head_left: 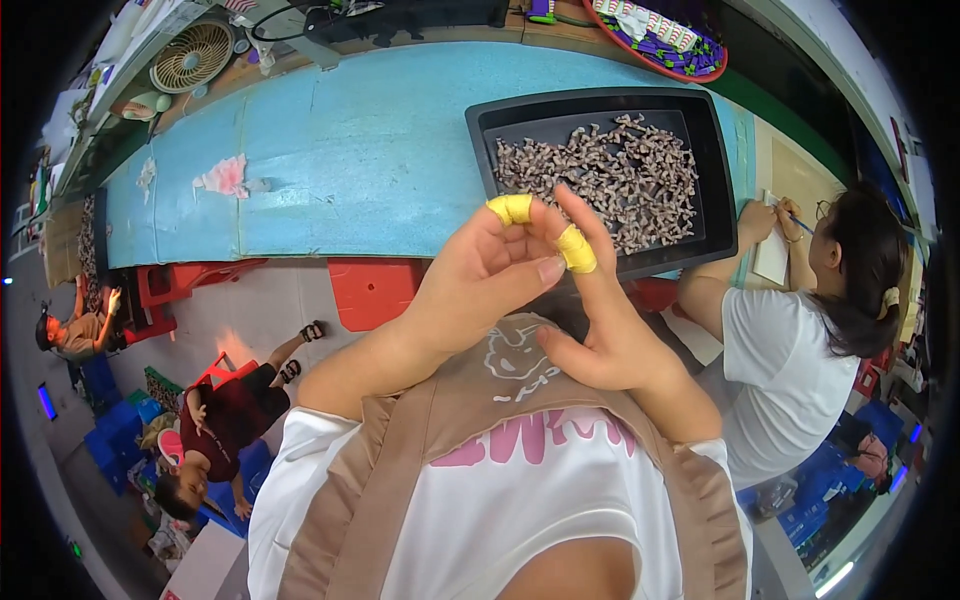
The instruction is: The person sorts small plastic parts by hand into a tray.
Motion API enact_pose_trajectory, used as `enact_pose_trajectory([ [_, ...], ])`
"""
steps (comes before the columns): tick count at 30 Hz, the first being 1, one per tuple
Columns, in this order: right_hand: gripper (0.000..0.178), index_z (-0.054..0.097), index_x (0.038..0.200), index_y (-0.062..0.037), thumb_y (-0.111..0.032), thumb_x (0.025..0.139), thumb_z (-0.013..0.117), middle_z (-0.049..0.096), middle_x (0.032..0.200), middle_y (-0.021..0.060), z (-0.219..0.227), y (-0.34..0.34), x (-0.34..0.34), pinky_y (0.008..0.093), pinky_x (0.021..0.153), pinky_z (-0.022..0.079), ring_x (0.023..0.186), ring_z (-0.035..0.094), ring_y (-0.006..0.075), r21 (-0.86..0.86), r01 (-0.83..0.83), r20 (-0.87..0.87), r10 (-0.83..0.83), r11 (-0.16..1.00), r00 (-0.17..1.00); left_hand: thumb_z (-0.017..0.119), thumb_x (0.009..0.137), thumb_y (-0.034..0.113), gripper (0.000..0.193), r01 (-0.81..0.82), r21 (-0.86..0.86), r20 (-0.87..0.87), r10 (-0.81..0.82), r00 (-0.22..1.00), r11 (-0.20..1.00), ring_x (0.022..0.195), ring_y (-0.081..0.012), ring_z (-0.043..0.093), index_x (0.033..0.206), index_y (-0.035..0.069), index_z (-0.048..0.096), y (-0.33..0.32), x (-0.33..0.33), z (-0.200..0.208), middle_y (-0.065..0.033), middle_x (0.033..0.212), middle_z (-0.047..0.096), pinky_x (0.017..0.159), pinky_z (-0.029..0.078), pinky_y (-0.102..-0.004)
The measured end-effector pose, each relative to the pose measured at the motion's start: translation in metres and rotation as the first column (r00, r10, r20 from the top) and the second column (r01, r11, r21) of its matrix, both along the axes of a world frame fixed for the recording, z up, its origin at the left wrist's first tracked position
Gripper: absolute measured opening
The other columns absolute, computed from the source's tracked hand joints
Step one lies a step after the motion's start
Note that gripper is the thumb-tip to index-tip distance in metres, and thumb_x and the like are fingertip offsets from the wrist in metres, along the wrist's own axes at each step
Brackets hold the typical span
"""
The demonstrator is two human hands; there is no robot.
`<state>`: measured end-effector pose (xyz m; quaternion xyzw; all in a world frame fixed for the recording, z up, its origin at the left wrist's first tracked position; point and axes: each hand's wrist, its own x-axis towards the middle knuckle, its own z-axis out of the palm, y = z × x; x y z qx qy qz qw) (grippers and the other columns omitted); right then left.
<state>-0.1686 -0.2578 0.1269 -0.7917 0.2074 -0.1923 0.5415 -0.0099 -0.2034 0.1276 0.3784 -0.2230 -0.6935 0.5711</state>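
Observation:
In front of my apron, both hands are raised close together near the tray's lower left corner. My left hand (465,270) has its fingers curled, with thumb and fingertips at the yellow tape (576,250) wrapped round a finger of my right hand (620,335). The right hand's fingers are stretched out, its thumb apart. Another band of yellow tape (510,208) circles my left index finger. Beyond the hands, a black tray (728,190) holds many small brown-and-white mottled pieces (600,165), too small to name.
A blue-covered table (350,150) carries the tray. Pink-stained paper (225,177) lies on its left. A red basket (690,75) of purple items and a fan (192,57) are at the back. On my right a person (800,330) writes; a red stool (375,292) stands below the table.

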Motion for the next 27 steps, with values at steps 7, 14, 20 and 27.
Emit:
enact_pose_trajectory([
  [7, 0.067, 0.044, 0.129, -0.0142, -0.005, 0.064, 0.057, 0.022, 0.137, 0.0225, -0.002, 0.005, 0.008, 0.0500, 0.099, 0.022, 0.124, 0.023, 0.0436, -0.481, 0.119, -0.222, -0.252, 0.869, 0.942, 0.062, 0.083, 0.011, 0.020, 0.003, 0.138, -0.017, 0.000, 1.000, 0.990, 0.085, -0.0078, 0.056, 0.100, 0.004, 0.054, 0.006, 0.000, -0.020, -0.0018, 0.094, 0.059, 0.076, 0.046, -0.0224],
  [14, 0.063, 0.050, 0.125, -0.0185, -0.007, 0.064, 0.060, 0.026, 0.137, 0.0179, -0.016, 0.011, 0.009, 0.0488, 0.096, 0.024, 0.125, 0.024, 0.0384, -0.579, 0.066, -0.310, -0.294, 0.813, 0.904, 0.061, 0.085, 0.016, 0.015, 0.019, 0.268, -0.092, 0.006, 0.996, 0.963, 0.071, -0.0071, 0.054, 0.093, 0.004, 0.058, 0.017, 0.004, -0.045, -0.0006, 0.082, 0.059, 0.065, 0.044, -0.0205],
  [20, 0.062, 0.050, 0.125, -0.0234, -0.006, 0.066, 0.059, 0.030, 0.135, 0.0161, -0.020, 0.011, 0.015, 0.0473, 0.097, 0.023, 0.125, 0.025, 0.0357, -0.585, 0.044, -0.333, -0.290, 0.810, 0.897, 0.059, 0.086, 0.016, 0.013, 0.010, 0.303, -0.181, 0.048, 0.982, 0.953, 0.070, -0.0077, 0.054, 0.093, 0.005, 0.058, 0.024, 0.005, -0.054, 0.0001, 0.080, 0.058, 0.066, 0.044, -0.0220],
  [27, 0.058, 0.053, 0.122, -0.0236, -0.007, 0.067, 0.059, 0.030, 0.136, 0.0153, -0.027, 0.012, 0.014, 0.0471, 0.097, 0.022, 0.125, 0.024, 0.0350, -0.619, 0.026, -0.379, -0.327, 0.785, 0.866, 0.054, 0.089, 0.017, 0.013, -0.009, 0.328, -0.197, 0.078, 0.977, 0.945, 0.070, -0.0104, 0.052, 0.090, 0.004, 0.056, 0.027, 0.007, -0.053, -0.0021, 0.077, 0.056, 0.066, 0.042, -0.0248],
])
